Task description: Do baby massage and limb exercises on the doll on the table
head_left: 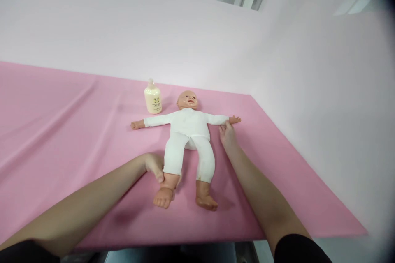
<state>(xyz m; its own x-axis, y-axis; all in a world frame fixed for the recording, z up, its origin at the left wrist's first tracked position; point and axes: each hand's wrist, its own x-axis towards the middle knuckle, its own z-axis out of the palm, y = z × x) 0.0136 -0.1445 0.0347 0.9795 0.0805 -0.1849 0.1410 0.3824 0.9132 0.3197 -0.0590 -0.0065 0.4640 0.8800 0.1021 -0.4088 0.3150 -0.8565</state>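
Note:
A baby doll (190, 124) with a white cloth body lies on its back, head away from me, arms spread wide and legs toward me. My left hand (154, 165) is closed round the doll's lower leg on the left, thumb on top near the ankle and the other fingers mostly hidden beneath. At the doll's arm on the right, my right hand (227, 132) grips the sleeve close to the wrist, its fingertips partly under the arm. A cream-coloured lotion bottle (153, 99) stands upright left of the doll's head, apart from both hands.
Pink sheeting (77, 131) covers the table, with creases on the left. A white wall (129, 37) rises behind it, and another white wall (333, 102) stands on the right. The table's front edge runs close to my body.

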